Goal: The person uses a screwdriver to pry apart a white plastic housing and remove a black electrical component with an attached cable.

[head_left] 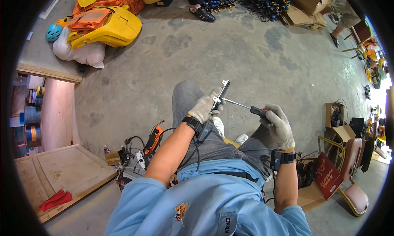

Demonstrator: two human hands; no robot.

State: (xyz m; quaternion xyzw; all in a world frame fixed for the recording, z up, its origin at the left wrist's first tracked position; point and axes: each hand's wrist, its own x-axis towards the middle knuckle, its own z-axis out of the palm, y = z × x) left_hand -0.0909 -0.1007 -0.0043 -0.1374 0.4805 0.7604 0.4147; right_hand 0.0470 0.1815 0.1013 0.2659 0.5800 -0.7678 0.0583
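Observation:
In its knit work glove, my left hand (202,109) is closed around a narrow black part (224,90) with pale metal tabs at its ends, held above my left knee. My right hand (280,125), also gloved, grips a screwdriver (257,111) by its black and red handle. The screwdriver's shaft points left, and its tip meets the black part near the lower metal tab. Whether the tip sits in a screw is too small to tell. Fingers of my left hand partly cover the underside of the part.
At my left lie an orange and black tool (154,138), cables and a wooden board (61,174) with a red cloth (56,200). Yellow plastic shells (123,27) are at the far left. Cable bundles (262,4) and cardboard lie far off. A chair (353,195) and boxes stand right.

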